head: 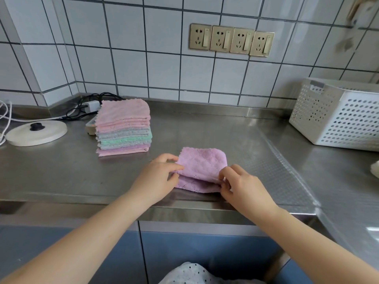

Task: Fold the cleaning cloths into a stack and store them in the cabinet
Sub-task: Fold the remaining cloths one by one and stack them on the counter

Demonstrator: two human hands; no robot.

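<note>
A lilac cleaning cloth [202,163] lies partly folded near the front edge of the steel counter [61,173]. My left hand [159,177] pinches the folded layer at its left edge. My right hand [240,184] pinches the near right corner, where the upper layer is lifted off the lower one. To the back left stands a stack of folded cloths [124,128] in pink, grey, green and lilac. Blue cabinet doors [205,251] sit shut under the counter.
A white perforated basket [340,115] stands at the right. A white round lid with a black knob [37,132], black and white cables and a white plug [92,105] lie at the back left. Wall sockets [231,39] are above.
</note>
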